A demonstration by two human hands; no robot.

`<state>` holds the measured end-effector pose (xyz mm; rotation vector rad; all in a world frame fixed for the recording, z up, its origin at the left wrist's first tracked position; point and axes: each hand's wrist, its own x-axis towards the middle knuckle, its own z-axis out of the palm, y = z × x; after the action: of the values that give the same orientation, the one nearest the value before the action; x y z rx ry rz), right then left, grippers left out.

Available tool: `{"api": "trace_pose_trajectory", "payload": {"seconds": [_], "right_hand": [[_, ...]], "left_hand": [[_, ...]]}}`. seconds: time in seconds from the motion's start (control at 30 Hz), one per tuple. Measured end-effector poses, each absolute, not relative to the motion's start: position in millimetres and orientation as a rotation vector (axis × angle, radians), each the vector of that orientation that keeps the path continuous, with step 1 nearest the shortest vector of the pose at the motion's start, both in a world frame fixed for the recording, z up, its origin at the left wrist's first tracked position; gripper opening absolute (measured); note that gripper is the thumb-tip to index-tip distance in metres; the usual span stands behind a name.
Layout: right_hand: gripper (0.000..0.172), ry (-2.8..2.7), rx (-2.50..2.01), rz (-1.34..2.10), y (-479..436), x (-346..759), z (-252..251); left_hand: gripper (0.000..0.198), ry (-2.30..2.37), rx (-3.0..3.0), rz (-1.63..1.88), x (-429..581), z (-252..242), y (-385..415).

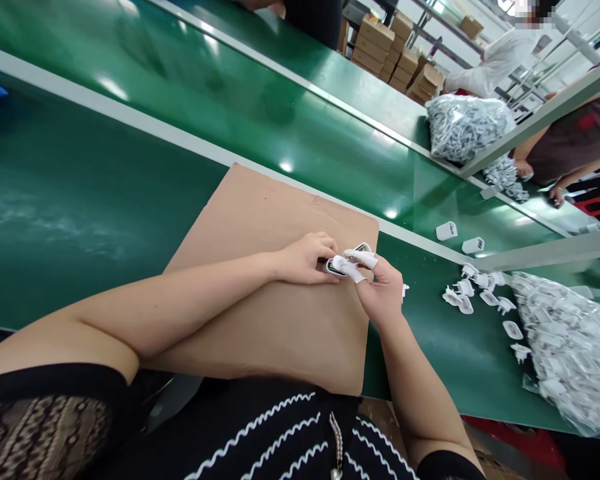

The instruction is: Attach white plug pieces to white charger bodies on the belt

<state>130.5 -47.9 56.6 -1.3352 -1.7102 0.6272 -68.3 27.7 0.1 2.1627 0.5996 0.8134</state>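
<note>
A small white charger housing (330,268) is tipped on its side over the brown cardboard sheet (260,320), its open end showing something green and dark inside. My left hand (310,259) is closed around it from the left. My right hand (383,287), with white covers on the thumb and index finger, is pinched at the housing's open end. A white-rimmed oval piece (363,247) shows just behind the right fingertips; most of it is hidden. Part of a white plug piece (405,291) peeks out beside my right hand.
Loose white plug covers (489,298) lie on the green bench at right, beside a clear bag (570,353) full of them. Two white housings (447,231) stand on the green belt (280,127). A metal post (545,250) crosses at right. People work across the belt.
</note>
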Motion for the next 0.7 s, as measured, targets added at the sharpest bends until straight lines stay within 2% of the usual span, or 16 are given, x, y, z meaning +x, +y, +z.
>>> {"api": "trace_pose_trajectory", "payload": {"seconds": [0.47, 0.7], "right_hand": [[0.032, -2.158, -1.454, 0.257, -45.5, 129.6, 56.1], [0.030, -2.239, -1.396, 0.052, -45.5, 126.1, 57.3]], "left_hand": [[0.023, 0.624, 2.104, 0.793, -67.3, 0.8, 30.8], [0.024, 0.636, 2.106, 0.784, -67.2, 0.4, 31.7]]}}
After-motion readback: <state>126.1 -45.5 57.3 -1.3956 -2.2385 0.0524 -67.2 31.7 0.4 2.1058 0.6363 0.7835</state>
